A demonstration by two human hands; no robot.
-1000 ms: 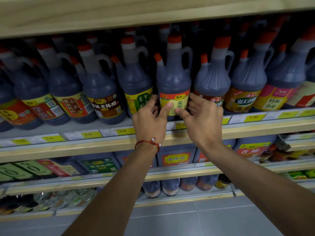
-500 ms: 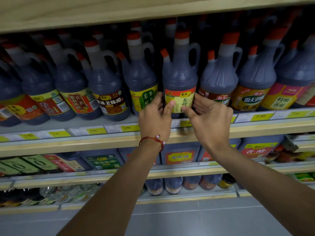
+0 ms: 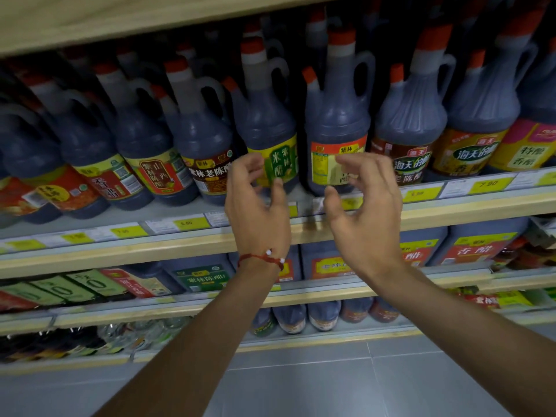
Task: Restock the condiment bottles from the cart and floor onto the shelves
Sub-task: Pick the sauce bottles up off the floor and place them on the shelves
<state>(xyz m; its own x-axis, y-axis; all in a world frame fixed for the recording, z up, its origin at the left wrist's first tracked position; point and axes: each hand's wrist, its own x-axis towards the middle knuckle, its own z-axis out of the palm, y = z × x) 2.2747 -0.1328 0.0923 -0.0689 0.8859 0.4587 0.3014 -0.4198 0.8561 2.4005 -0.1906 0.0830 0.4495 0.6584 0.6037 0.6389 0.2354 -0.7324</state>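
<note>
A dark vinegar bottle point(image 3: 337, 121) with a red cap and a yellow-and-red label stands upright on the shelf point(image 3: 451, 212), in a row of similar handled bottles. My left hand point(image 3: 255, 203), with a red cord at the wrist, hovers in front of the green-labelled bottle point(image 3: 270, 127) beside it. My right hand point(image 3: 364, 203) hovers just in front of the yellow-labelled bottle. Both hands have loosely curled fingers and hold nothing. A small gap separates them from the bottles.
Several more dark bottles fill the shelf to the left point(image 3: 144, 152) and right point(image 3: 475, 124). A wooden shelf board point(image 3: 120, 22) hangs close above the caps. Lower shelves point(image 3: 331, 291) hold square jugs and small bottles. Grey floor tiles point(image 3: 301, 386) lie below.
Both hands have let go of the yellow-labelled bottle and drawn back a little, fingers spreading apart. The bottle stays on the shelf. The view has moved closer.
</note>
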